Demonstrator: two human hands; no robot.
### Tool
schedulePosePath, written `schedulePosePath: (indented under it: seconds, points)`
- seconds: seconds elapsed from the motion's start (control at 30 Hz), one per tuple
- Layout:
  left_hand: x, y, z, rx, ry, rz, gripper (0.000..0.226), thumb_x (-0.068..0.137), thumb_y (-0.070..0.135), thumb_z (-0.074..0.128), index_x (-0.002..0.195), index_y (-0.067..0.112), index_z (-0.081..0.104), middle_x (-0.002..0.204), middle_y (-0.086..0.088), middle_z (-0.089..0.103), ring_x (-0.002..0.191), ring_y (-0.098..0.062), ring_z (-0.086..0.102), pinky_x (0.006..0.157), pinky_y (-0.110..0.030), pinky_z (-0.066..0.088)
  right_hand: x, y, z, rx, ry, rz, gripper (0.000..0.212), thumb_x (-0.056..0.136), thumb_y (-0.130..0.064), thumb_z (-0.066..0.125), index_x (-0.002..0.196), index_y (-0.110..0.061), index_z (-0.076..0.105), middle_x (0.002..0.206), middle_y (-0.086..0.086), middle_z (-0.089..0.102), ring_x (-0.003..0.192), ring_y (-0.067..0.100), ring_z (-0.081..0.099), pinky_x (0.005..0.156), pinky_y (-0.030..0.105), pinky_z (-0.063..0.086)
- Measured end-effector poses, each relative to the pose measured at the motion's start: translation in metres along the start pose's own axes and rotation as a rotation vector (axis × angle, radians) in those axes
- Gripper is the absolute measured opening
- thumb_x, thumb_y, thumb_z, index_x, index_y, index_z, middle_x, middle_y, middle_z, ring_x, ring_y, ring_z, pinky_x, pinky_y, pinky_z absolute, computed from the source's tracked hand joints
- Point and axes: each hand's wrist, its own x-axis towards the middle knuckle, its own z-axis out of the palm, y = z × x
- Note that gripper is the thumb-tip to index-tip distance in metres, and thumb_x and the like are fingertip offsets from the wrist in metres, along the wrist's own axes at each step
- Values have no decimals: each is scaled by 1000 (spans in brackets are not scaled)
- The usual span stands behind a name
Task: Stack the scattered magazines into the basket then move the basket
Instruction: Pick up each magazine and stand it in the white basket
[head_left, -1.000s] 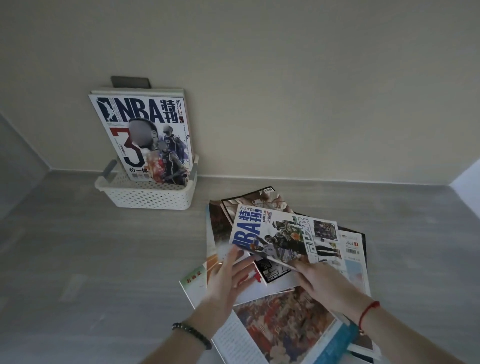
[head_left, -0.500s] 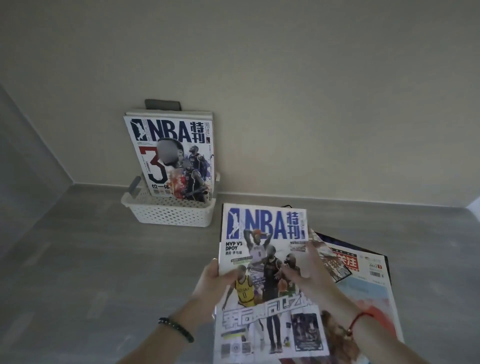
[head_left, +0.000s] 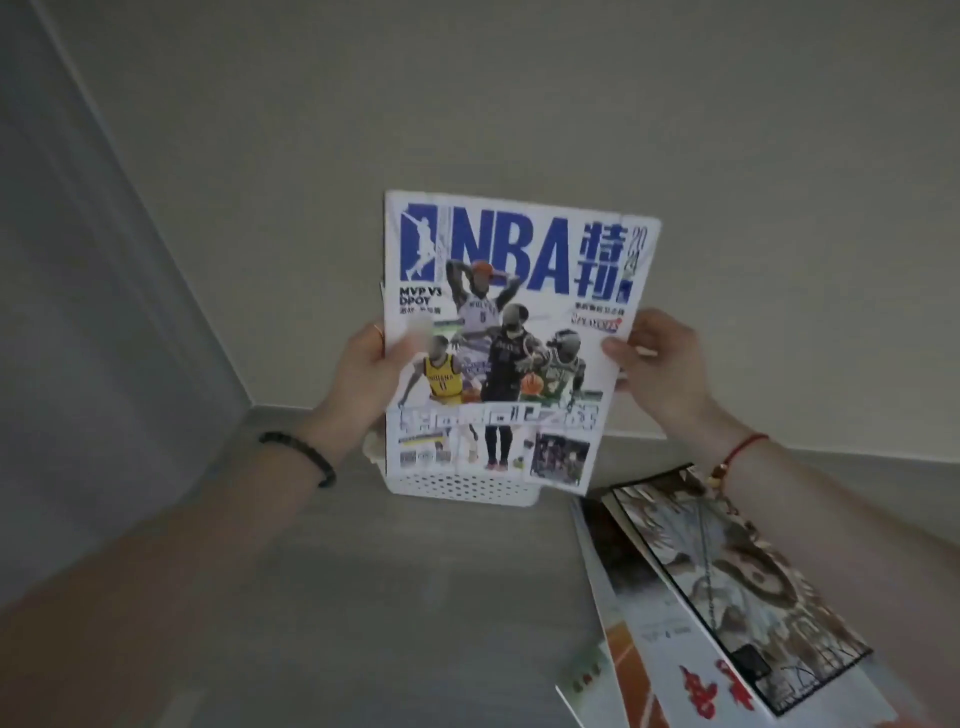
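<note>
Both left hand (head_left: 363, 376) and right hand (head_left: 662, 364) clasp the magazine (head_left: 509, 338), hiding what the basket (head_left: 467, 489) holds.

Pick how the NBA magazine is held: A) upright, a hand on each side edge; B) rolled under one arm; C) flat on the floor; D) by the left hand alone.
A: the left hand and right hand each grip a side edge of the upright NBA magazine.

magazine (head_left: 509, 332) before basket (head_left: 467, 491)
</note>
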Motion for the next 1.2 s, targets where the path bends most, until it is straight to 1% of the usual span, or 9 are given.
schedulePosePath:
  seconds: [0.13,0.2,0.37,0.5,0.67,0.8,0.93,1.07,1.2]
  points:
    - [56,-5,-27,-32,120,35,17,82,14,63,99,10,66,92,-3,66,68,-7,64,66,-24,56,35,-15,41,17,82,-11,27,84,-2,57,72,-25,51,83,1,63,88,30,64,79,49,54]
    - [76,-18,-32,-34,142,12,12,77,15,69,87,19,69,87,-1,68,63,-2,64,65,-23,55,47,-7,56,-15,104,28,26,83,-2,57,71,-24,52,85,3,63,88,29,64,79,50,54]
    - [105,-69,-25,-35,137,-100,12,72,11,74,75,22,69,84,-3,69,76,-21,67,80,-40,56,64,30,80,-79,136,122,14,83,-2,58,80,-16,56,82,1,63,82,24,64,77,47,55]
    - [113,-108,-15,-8,136,-161,16,71,8,74,71,23,68,87,-8,71,74,-19,67,79,-40,56,68,61,92,-121,143,196,13,82,-5,61,79,-17,60,82,2,65,81,25,65,77,46,55]
    - [118,-142,-9,-13,189,-235,23,66,8,77,62,25,63,73,6,67,72,-17,67,74,-40,58,62,93,106,-163,144,237,7,82,-9,61,81,-14,65,85,6,70,73,17,64,73,36,55]
    - [126,-149,-4,54,298,-186,35,62,14,81,81,19,52,87,4,64,79,-12,60,69,-23,50,68,97,112,-173,211,167,19,79,-15,66,94,-15,55,94,4,65,75,12,58,72,28,51]
    - [132,-137,0,-93,84,-92,48,75,17,71,113,24,43,100,16,58,94,-3,55,83,-24,47,77,92,119,-130,221,165,58,72,-25,74,118,-15,40,110,-4,52,97,13,52,85,29,45]
    - [135,-122,10,-132,-51,-155,36,88,34,52,120,23,39,117,4,58,101,-11,56,91,-34,46,87,89,120,-31,149,220,46,71,-19,75,105,-18,44,86,-16,54,77,0,54,61,14,40]
    - [131,-120,14,-279,-14,-174,30,90,30,49,117,21,39,119,-2,59,102,-15,59,84,-35,50,89,86,126,-1,105,201,36,76,-17,70,107,-13,53,93,-6,60,78,7,57,58,14,38]
